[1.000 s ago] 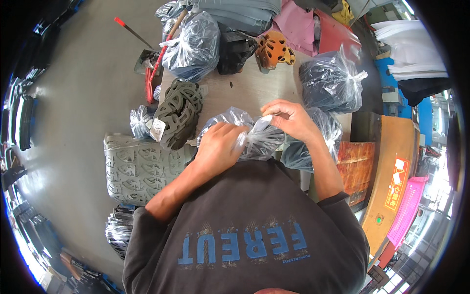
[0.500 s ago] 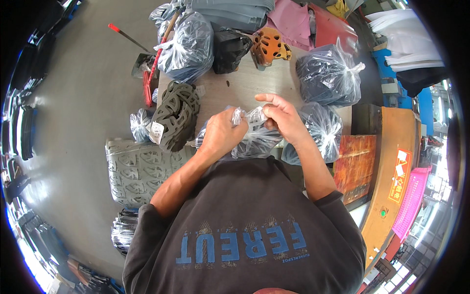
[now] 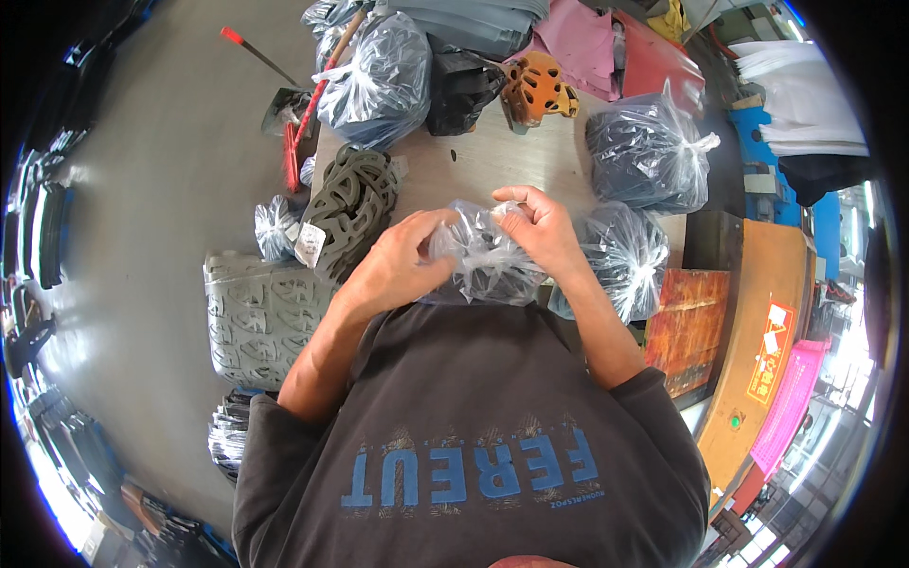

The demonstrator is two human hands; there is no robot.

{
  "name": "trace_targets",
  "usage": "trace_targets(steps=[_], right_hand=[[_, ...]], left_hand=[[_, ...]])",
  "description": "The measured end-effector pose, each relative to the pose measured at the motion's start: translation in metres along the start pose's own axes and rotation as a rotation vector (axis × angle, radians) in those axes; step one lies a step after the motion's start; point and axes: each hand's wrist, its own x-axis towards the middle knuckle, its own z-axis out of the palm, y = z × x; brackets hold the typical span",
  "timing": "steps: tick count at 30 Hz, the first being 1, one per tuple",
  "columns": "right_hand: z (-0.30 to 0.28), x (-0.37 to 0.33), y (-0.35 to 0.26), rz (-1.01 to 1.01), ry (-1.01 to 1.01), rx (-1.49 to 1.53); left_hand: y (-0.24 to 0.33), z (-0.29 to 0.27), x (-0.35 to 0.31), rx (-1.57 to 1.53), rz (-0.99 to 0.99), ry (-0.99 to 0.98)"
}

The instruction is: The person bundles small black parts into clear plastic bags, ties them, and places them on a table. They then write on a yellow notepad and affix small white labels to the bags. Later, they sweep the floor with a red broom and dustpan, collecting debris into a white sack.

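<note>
A clear plastic bag with dark pieces inside sits at the table's near edge, against my shirt. My left hand is at its left side, thumb and fingers spread apart around the loose plastic at the top. At the bag's upper right, my right hand pinches the plastic near the neck between thumb and fingers. A stack of grey-green cut-out pieces with a white label lies just left of my left hand. Close by my right wrist is a tied clear bag of dark pieces.
Larger tied bags stand at the back left and right. Between them are a black bag and orange perforated pieces. A bundle of grey moulded sheets sits lower left; a wooden board borders the right.
My left hand has let go of its pinch on the bag's top, and its fingers have spread. The bag's top looks wider and looser. My right hand keeps its pinch.
</note>
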Motion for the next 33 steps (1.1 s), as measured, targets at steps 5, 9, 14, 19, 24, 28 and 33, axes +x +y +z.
trace_targets(steps=[5, 9, 14, 19, 24, 28, 33], right_hand=[[-0.006, 0.002, -0.002, 0.010, -0.073, 0.104], [-0.016, 0.001, -0.008, -0.021, -0.172, 0.484], [-0.001, -0.016, -0.023, 0.004, -0.210, 0.146], [0.017, -0.018, -0.025, -0.054, -0.173, -0.210], [0.007, -0.015, -0.015, 0.078, -0.136, 0.089], [0.004, -0.015, -0.010, 0.055, -0.142, 0.071], [-0.023, -0.003, -0.007, 0.209, -0.150, 0.470]], left_hand=[[-0.004, -0.001, 0.001, -0.059, -0.203, -0.024], [-0.002, 0.010, 0.003, -0.281, -0.281, 0.010], [-0.001, 0.018, 0.005, -0.523, -0.392, -0.006], [-0.007, 0.013, 0.004, -0.403, -0.335, -0.078], [-0.013, 0.003, -0.008, -0.193, -0.334, -0.159], [-0.011, 0.005, -0.007, -0.927, -0.407, -0.187], [0.000, -0.005, -0.012, -0.506, -0.357, -0.322]])
